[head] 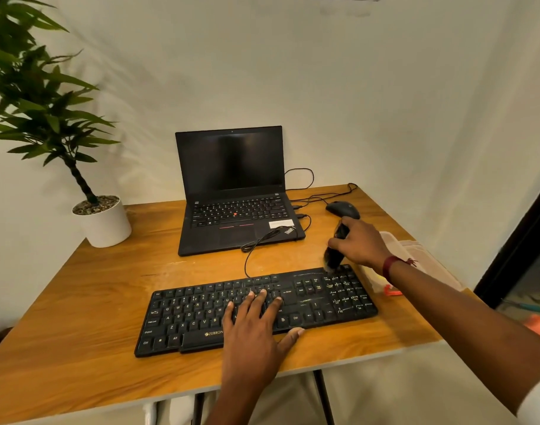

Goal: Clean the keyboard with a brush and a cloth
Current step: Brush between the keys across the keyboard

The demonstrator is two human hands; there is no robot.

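A black wired keyboard [201, 314] lies across the front of the wooden table [78, 302], with pale dust streaks over its right-hand keys. My left hand [256, 320] rests flat on the middle keys, fingers straight and thumb at the front edge. My right hand [359, 245] grips a black brush [334, 254] by its handle. The bristles point down and touch the keyboard's far right corner, above the number pad. A pale cloth [374, 279] lies just right of the keyboard, partly hidden by my right forearm.
An open black laptop [235, 194] stands behind the keyboard, its cables trailing right. A black mouse [342, 208] sits at the back right. A clear plastic box [416, 256] is at the right edge. A potted plant [103, 222] occupies the back left corner.
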